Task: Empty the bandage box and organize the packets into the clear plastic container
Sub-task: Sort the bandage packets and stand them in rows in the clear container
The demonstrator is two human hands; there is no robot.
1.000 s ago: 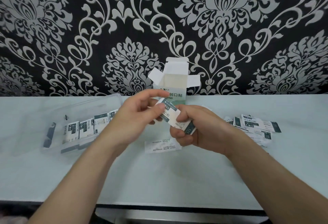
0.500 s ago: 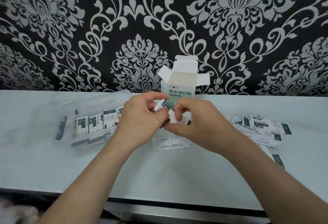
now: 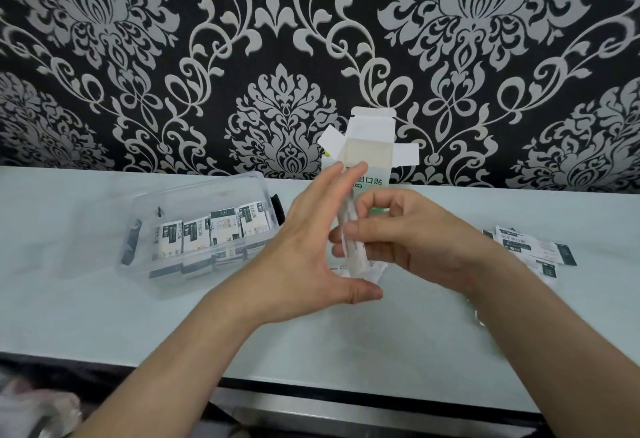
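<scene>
A small stack of bandage packets [image 3: 353, 247] stands on edge over the table's middle, pinched by my right hand [image 3: 412, 233]. My left hand [image 3: 311, 247] lies flat against the stack's left side with straight fingers, thumb under its lower end. Behind both hands the white bandage box [image 3: 370, 150] stands upright, its top flaps open. The clear plastic container [image 3: 194, 236] sits to the left with several packets standing in a row inside. More loose packets [image 3: 530, 250] lie on the table at right.
One flat packet [image 3: 375, 269] lies on the table under the hands. A patterned black-and-silver wall runs just behind the box. The table's front edge [image 3: 311, 382] is close to me, with a blurred object at the bottom left corner.
The packets have turned from lying across my fingers to standing on edge. My left hand has let go of its pinch and straightened flat against them. The view has shifted left.
</scene>
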